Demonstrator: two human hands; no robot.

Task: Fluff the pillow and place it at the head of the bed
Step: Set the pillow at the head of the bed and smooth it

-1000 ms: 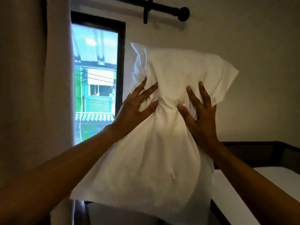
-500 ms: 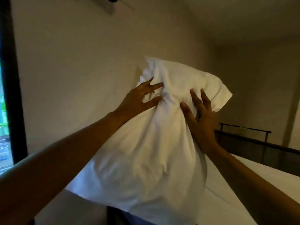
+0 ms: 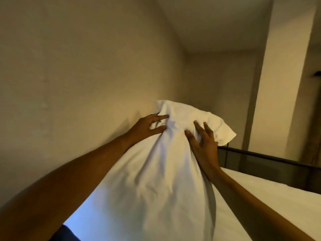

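Observation:
A white pillow (image 3: pixel 156 180) in a wrinkled case is held up in front of me, its upper end pinched and bunched. My left hand (image 3: pixel 147 127) grips the upper left of the pillow with fingers spread into the fabric. My right hand (image 3: pixel 204 145) presses and holds its upper right side. The pillow hangs over the left part of the bed (image 3: pixel 260 211), which has a white sheet. The pillow's lower end covers the near part of the mattress.
A plain beige wall (image 3: pixel 78 75) runs along the left, close behind the pillow. A dark bed frame rail (image 3: pixel 271 162) borders the far side of the mattress. A wall column (image 3: pixel 281 84) stands at the right.
The view has swung right, away from the window and curtain, toward the bed. Both hands have carried the pillow lower and further out, keeping the same grip.

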